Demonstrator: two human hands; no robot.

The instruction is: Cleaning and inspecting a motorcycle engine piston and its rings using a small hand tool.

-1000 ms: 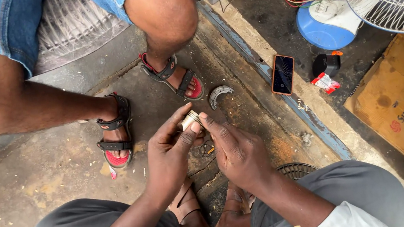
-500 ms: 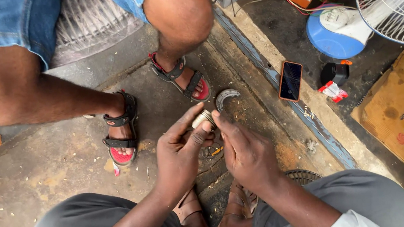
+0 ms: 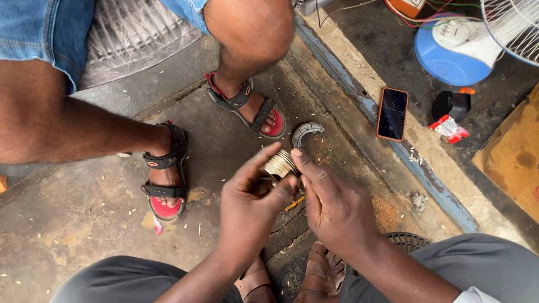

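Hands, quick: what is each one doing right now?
Left hand: closed, pinching the small ribbed metal part between thumb and fingers.
Right hand: fingers curled, a fingertip on the same part; whether it grips cannot be told.

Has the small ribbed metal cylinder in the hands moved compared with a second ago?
Cannot tell. The small ribbed metal cylinder sits about as far from the curved grey metal piece on the floor; the camera itself shifted.

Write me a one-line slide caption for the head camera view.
Both hands, left hand and right hand, hold a small ribbed metal part above a concrete floor, beside another person's sandalled feet.
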